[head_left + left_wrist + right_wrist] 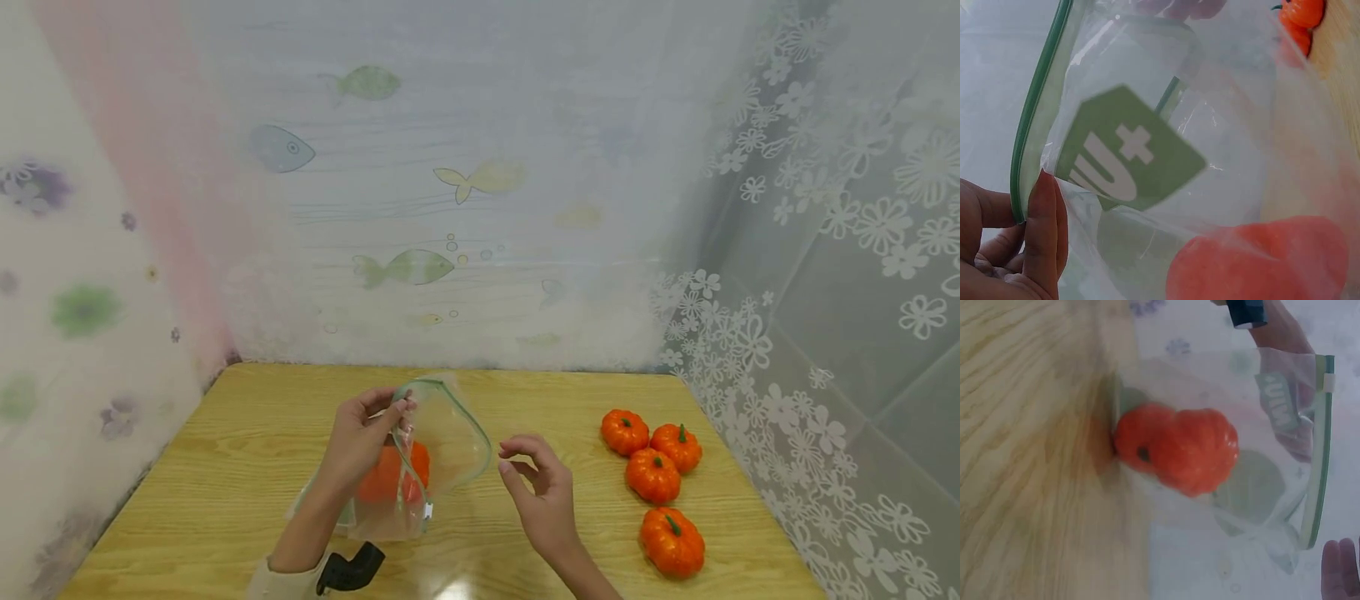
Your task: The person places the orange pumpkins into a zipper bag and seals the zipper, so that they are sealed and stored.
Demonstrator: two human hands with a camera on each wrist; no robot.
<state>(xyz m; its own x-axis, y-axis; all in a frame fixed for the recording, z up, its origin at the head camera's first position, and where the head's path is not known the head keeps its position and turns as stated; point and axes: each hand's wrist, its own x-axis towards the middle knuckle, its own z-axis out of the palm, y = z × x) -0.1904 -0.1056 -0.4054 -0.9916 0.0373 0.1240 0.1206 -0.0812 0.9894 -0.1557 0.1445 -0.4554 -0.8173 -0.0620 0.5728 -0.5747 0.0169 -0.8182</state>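
A clear zip bag (pixel 453 429) with a green-edged mouth stands over the table, its mouth spread apart. At the left of that mouth, my left hand (pixel 356 446) pinches the rim between thumb and fingers. Low inside the bag, two small orange pumpkins (pixel 1200 453) lie against each other, seen through the plastic. A white slider (pixel 1329 383) sits at one end of the zip. My right hand (pixel 543 500) is just right of the mouth, fingers loosely bent and holding nothing. A green printed label (pixel 1132 150) shows on the bag.
Several more orange pumpkins (pixel 653 476) with green stems rest at the right side of the wooden table (pixel 247 433). A black device (pixel 351 568) is worn on the left wrist. Patterned curtains (pixel 480 317) hang behind the table and along both sides.
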